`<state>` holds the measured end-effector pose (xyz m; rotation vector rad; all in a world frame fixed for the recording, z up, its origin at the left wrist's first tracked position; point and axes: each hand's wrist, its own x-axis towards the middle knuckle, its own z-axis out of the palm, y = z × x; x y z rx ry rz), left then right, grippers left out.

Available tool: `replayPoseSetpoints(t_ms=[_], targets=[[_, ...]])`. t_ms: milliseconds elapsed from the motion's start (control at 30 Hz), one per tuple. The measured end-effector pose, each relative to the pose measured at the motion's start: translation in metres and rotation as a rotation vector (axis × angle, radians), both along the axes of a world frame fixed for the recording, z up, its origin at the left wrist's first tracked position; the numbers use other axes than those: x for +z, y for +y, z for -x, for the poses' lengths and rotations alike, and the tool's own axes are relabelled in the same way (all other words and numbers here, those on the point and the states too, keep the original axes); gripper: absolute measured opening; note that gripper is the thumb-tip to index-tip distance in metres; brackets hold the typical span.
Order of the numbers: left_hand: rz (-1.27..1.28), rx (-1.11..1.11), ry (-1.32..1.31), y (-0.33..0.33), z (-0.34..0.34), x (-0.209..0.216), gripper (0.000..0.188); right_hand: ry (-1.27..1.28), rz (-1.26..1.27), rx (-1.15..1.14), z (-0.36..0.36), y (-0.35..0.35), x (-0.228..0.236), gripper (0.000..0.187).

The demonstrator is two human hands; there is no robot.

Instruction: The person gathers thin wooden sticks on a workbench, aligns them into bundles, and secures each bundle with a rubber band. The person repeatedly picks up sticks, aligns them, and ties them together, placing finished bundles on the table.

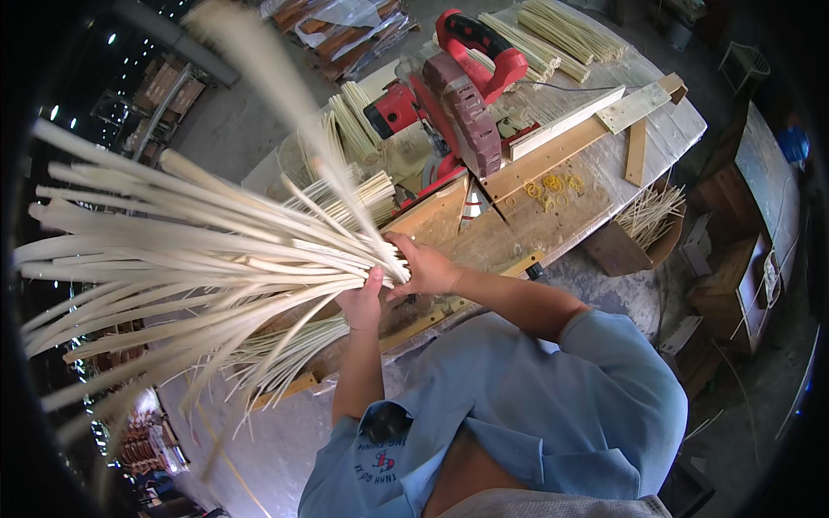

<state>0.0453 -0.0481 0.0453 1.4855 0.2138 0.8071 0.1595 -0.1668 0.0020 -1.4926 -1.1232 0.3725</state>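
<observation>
A thick bundle of pale rattan-like strips [216,250] fans out to the left, its far ends smeared by motion. Both hands grip it near the gathered right end. My left hand [361,304] wraps the bundle from below, thumb up along the strips. Around the tip of the bundle closes my right hand [423,266], with its palm near the cut ends. One loose strip stands up steeply from the grip and blurs toward the top. Beyond the hands sits a red miter saw [462,104] with its dusty blade guard.
The wooden workbench [566,194] carries yellow rubber bands [553,186] and a wooden fence [561,138]. Cut strip bundles [570,34] lie behind the saw. More loose strips [276,345] rest at the bench's near left. A cardboard box [635,237] of offcuts stands to the right.
</observation>
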Motion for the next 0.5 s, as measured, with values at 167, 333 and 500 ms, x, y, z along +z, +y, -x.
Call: replayPoseSetpoints(t_ms=[167, 333, 500], targets=[[-0.046, -0.084, -0.002, 0.002, -0.012, 0.020, 0.069, -0.107, 0.166, 0.412, -0.039, -0.002, -0.014, 0.076], [0.141, -0.010, -0.038, 0.014, -0.007, 0.013, 0.073, -0.086, 0.352, 0.519, -0.046, 0.002, 0.021, 0.079], [0.005, 0.127, 0.048, 0.018, 0.005, -0.002, 0.075, 0.158, 0.347, 0.736, -0.060, 0.005, 0.024, 0.079]])
